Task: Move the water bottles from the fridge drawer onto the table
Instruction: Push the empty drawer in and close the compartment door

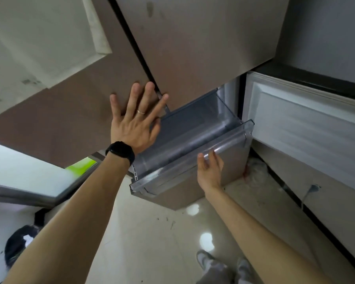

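Note:
The clear plastic fridge drawer (pixel 193 140) is pulled out below the brown fridge doors (pixel 193 48). I see no water bottles inside it. My left hand (pixel 134 119) lies flat with fingers spread on the lower edge of the brown door, just left of the drawer; a black watch sits on that wrist. My right hand (pixel 210 169) touches the drawer's front rim from below, its fingers lying along the handle lip. The drawer's lower front is partly hidden behind its frosted face.
The lower fridge door (pixel 305 124) stands open to the right, white inner lining showing. A white table corner (pixel 29 177) with something green on it lies at the left. A dark bag (pixel 19 247) sits on the tiled floor. My shoes (pixel 213 263) are below.

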Demonstrator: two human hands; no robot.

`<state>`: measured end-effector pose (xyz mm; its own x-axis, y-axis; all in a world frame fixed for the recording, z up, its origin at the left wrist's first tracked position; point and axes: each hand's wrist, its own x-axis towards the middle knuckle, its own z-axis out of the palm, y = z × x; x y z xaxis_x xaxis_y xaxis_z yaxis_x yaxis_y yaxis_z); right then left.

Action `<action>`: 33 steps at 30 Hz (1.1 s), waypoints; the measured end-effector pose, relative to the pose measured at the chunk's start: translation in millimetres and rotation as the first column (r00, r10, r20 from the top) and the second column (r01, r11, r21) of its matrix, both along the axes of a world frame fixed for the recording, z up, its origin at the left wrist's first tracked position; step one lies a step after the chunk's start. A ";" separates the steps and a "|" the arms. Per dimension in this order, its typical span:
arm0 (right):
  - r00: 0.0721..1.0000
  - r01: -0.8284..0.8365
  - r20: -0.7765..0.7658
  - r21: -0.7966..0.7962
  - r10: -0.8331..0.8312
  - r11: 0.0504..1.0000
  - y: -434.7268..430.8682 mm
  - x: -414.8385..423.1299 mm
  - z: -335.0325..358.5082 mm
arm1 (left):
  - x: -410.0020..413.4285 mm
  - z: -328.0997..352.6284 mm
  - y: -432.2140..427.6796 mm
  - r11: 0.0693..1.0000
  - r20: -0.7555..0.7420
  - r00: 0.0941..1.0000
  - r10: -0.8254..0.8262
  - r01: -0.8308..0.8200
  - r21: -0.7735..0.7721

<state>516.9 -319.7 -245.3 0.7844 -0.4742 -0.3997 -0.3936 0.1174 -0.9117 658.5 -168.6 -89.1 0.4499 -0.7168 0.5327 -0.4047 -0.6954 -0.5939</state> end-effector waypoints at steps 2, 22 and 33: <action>1.000 -0.009 0.005 -0.007 0.009 1.000 2.4 25.5 -0.5 | 1.8 -2.8 0.1 1.000 -0.004 1.000 -0.004 0.004 0.008; 0.909 -0.415 -0.169 -0.323 0.380 0.850 20.5 162.2 -6.5 | 8.6 -10.9 1.5 1.000 0.050 0.998 -0.028 0.028 -0.008; 0.798 -0.556 -0.181 -0.592 0.575 0.584 -53.9 123.9 26.1 | 0.4 -3.6 -2.1 1.000 0.002 1.000 0.011 -0.011 0.014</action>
